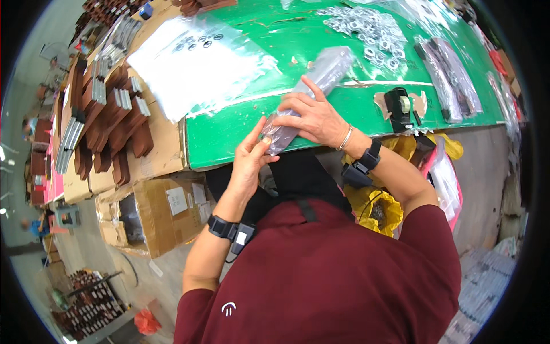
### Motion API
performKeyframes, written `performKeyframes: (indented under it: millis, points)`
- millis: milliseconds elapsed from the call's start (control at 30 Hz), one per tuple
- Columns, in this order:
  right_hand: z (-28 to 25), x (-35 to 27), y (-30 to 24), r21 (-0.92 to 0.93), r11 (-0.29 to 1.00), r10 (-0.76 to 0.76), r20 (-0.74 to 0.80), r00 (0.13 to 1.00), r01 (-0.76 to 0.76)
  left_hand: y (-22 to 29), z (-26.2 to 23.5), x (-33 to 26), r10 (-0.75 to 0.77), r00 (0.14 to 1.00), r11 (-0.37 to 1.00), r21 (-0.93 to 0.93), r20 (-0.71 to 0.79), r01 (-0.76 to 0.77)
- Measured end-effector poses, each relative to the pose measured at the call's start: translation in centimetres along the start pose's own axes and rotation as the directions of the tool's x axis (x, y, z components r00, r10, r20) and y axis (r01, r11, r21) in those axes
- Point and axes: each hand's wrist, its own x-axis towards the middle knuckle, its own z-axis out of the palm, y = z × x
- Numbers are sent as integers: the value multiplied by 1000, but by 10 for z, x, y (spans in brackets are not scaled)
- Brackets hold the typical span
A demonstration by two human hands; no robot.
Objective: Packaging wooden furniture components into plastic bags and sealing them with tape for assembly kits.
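A long, narrow bar wrapped in clear plastic (326, 71) lies slanted across the near edge of the green table, its near end jutting toward me. My left hand (250, 153) pinches the plastic at that near end between thumb and fingers. Across the bar's middle rests my right hand (318, 119), its fingers over the top and gripping it. To the right of my right hand is a black tape dispenser (399, 109). More plastic-wrapped bars (450, 80) lie farther right. White plastic bags (195, 63) are spread at the left, with several small dark rings on them.
A heap of grey metal rings (369, 34) is at the back of the green table (229, 143). Stacked brown profiles (109, 123) stand on cardboard at left. Below them is a cardboard box (154, 215); a yellow bag (372, 209) hangs below the table's right side.
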Motion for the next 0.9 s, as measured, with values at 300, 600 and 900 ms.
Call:
performKeyframes:
  millis: [300,600,900]
  points:
    - [15,-26,-25,349,860,427,-87,900,-373,-26,40,15,197,978,976,108,-73,-189]
    - [17,-24,-38,479,748,568,-105,816,-459,-18,38,12,122,993,969,217,2,-120]
    - [20,-28,-36,450,770,546,-100,832,-452,0,49,22,3,999,959,285,-35,7]
